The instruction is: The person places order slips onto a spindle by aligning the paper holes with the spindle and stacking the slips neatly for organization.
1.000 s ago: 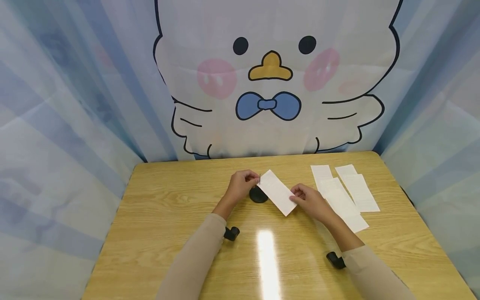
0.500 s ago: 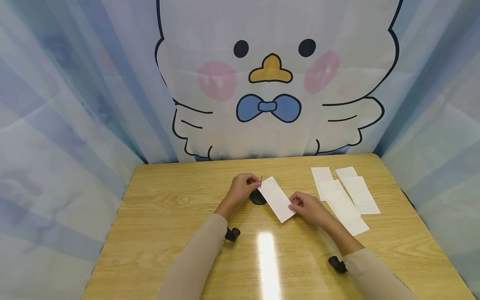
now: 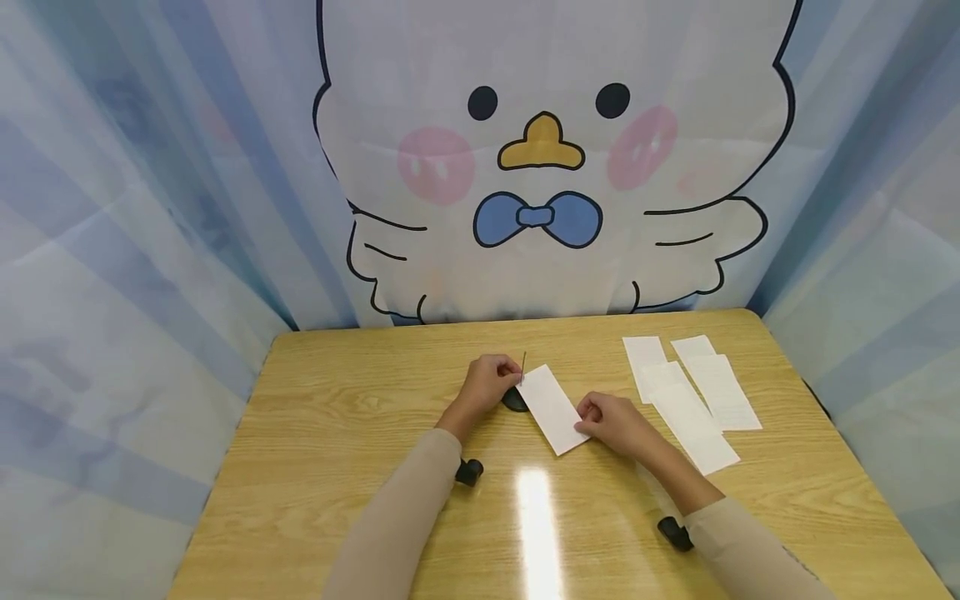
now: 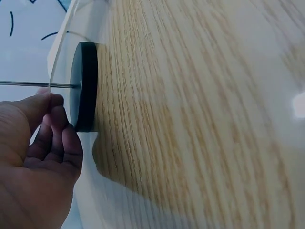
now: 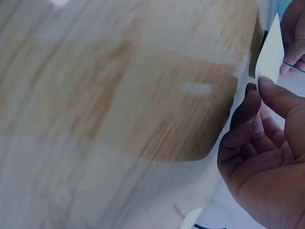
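A bill spike stands on the table: a thin upright metal pin (image 3: 523, 367) on a round black base (image 4: 86, 86). Its pin passes through one corner of a white paper slip (image 3: 553, 410), which sits partway down, above the base. My left hand (image 3: 486, 382) pinches that corner between thumb and fingertips, right beside the pin. At the slip's opposite, nearer end, my right hand (image 3: 613, 423) pinches the edge between thumb and index finger. The left wrist view shows the slip nearly edge-on, with pin on both sides of it.
Several more white slips (image 3: 686, 417) lie overlapping on the wooden table (image 3: 322, 467) to the right. A printed curtain (image 3: 536, 275) hangs behind the table's far edge. Black wrist cameras (image 3: 469, 472) sit on both forearms.
Both hands have lowered the slip a little along the pin, so more of the pin shows above it. The slip's near end has swung slightly toward me. The loose slips stay put.
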Demonstrator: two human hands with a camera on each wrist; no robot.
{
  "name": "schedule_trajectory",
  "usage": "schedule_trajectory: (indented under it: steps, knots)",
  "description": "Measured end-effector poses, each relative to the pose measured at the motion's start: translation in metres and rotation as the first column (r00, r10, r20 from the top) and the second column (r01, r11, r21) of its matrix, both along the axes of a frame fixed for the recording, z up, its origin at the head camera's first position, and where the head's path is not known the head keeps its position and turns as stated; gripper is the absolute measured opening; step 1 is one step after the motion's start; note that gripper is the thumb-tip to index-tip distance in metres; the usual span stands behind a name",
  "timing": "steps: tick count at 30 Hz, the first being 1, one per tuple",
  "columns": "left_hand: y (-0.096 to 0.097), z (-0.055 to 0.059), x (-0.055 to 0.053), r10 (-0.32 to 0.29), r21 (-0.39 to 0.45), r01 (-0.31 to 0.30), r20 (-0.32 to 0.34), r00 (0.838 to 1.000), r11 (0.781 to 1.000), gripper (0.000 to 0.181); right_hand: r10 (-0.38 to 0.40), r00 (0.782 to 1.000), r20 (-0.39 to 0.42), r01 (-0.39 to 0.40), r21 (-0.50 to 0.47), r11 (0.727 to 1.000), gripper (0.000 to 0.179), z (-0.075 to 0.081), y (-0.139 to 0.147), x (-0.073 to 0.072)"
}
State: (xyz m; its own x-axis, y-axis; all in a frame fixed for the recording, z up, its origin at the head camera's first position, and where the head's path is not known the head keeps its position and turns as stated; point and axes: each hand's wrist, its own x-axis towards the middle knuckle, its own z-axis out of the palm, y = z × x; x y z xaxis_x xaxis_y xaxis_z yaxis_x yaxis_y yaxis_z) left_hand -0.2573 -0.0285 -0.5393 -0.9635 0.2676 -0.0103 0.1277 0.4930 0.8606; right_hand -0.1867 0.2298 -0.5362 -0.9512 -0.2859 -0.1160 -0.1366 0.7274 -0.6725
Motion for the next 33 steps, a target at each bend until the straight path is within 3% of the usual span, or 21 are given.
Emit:
schedule_trajectory:
  steps: [13,24,33]
  knots:
    - [0.003,-0.008,0.000,0.027,-0.028,-0.028,-0.044,0.999,0.999,0.007,0.021,0.998,-0.051,-0.017,0.074,0.997,0.012,0.002,-0.006,0.007]
    - [0.000,-0.005,0.004,0.055,-0.043,-0.057,-0.055,0.997,0.997,0.009,0.002,0.999,-0.049,0.001,0.059,0.998,0.012,0.001,-0.002,0.009]
    - [-0.013,0.000,0.012,0.006,-0.035,-0.008,-0.044,0.999,0.999,0.022,-0.033,0.994,-0.108,0.039,0.056,0.998,0.014,0.007,0.015,0.011]
